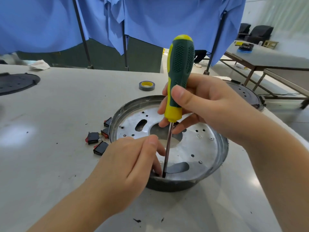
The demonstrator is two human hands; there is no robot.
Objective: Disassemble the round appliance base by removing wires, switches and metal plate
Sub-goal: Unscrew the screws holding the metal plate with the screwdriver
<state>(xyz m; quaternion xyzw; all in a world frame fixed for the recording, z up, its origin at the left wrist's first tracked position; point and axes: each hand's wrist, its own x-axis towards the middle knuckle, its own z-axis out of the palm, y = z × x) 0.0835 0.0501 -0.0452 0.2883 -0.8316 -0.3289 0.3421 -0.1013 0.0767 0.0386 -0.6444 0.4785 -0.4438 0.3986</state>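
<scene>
The round appliance base (222,148) sits on the table in front of me, a dark rimmed pan with a shiny perforated metal plate (197,143) inside. My right hand (204,106) grips a green and yellow screwdriver (179,71) upright, its shaft running down to the plate's near edge by the rim. My left hand (127,164) rests on the near left rim, fingers pinched around the lower shaft close to the tip. Several black rocker switches with red buttons (96,139) lie loose on the table just left of the base.
A roll of grey tape (147,85) lies behind the base. A black round lid (15,82) lies at far left, and another round base (247,96) sits at the table's right edge. Blue cloth hangs on a frame behind. Small black crumbs dot the table.
</scene>
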